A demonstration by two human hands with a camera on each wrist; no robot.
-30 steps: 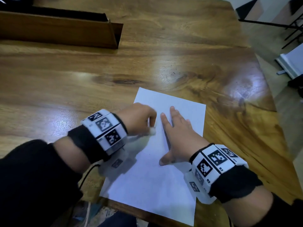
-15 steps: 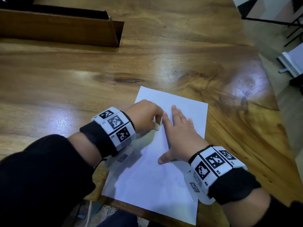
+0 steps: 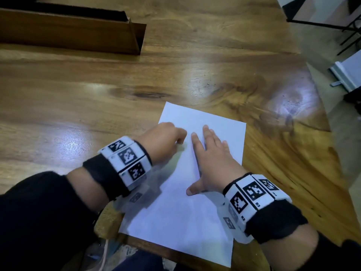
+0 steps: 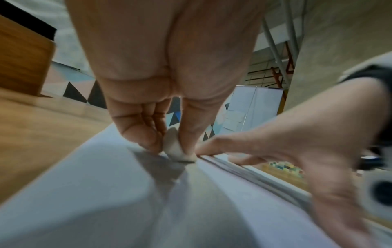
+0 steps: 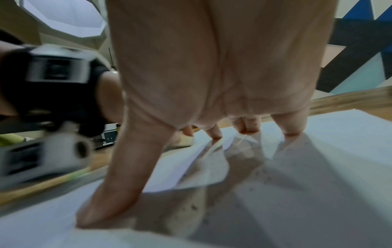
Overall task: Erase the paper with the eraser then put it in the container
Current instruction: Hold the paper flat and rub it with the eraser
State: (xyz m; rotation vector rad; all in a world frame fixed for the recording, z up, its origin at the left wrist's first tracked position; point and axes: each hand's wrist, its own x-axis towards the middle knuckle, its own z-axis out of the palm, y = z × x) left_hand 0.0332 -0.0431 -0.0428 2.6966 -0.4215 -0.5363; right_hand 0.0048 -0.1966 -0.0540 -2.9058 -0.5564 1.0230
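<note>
A white sheet of paper [image 3: 205,122] lies on the wooden table near its front edge. My left hand [image 3: 166,139] pinches a small white eraser [image 4: 176,147] between thumb and curled fingers, its lower end touching the paper [image 4: 106,193]. In the head view the eraser [image 3: 181,148] shows as a blurred pale patch under that hand. My right hand [image 3: 211,159] lies flat on the sheet just right of the eraser, fingers spread and straight, thumb stretched toward me. In the right wrist view the fingertips [image 5: 292,129] press the paper [image 5: 318,167], which carries dark crumbs.
A long wooden container [image 3: 78,34] with a dark inside stands at the table's far left. The table's right edge [image 3: 332,145] runs diagonally, with floor and metal furniture legs [image 3: 332,26] beyond it. The paper's near corner overhangs the front edge.
My left hand with the eraser has moved away from me along the paper, from beside the right forefinger's base up to its tip. The right hand stays pressed in place.
</note>
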